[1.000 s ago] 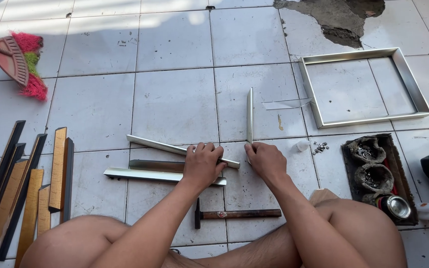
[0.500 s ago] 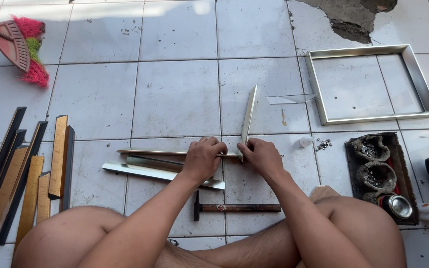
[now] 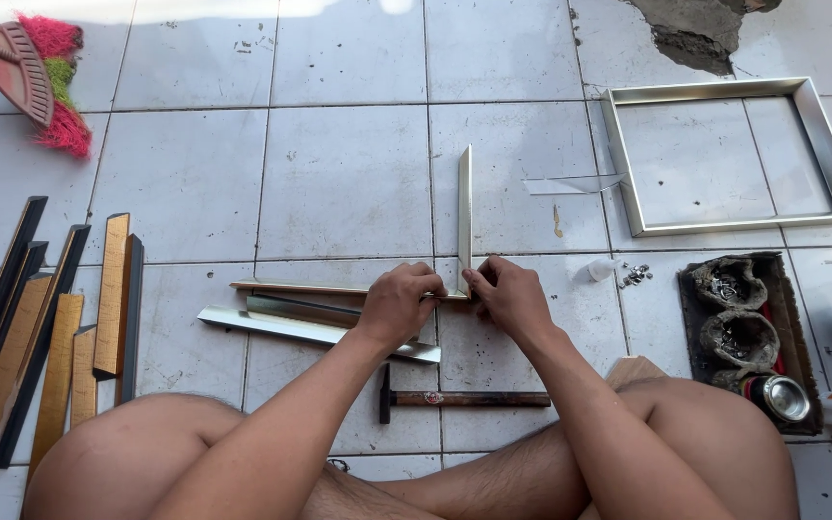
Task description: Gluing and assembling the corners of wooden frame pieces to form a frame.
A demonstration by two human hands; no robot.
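Left hand (image 3: pixel 399 306) and right hand (image 3: pixel 509 294) both pinched shut on one mitred corner, joining the flat silver strip (image 3: pixel 310 288) left of them to the upright strip (image 3: pixel 464 217) beyond the fingertips; first corner only, other strips (image 3: pixel 310 329) loose under the left wrist, finished silver frame (image 3: pixel 734 154) far right.

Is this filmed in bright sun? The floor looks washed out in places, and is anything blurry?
In the head view, hard daylight bleaches the pale floor tiles, most at the top edge; the silver frame and the upright strip catch glare; the left hand and right hand cast short shadows; the picture stays sharp, with lines bowing slightly at the edges.
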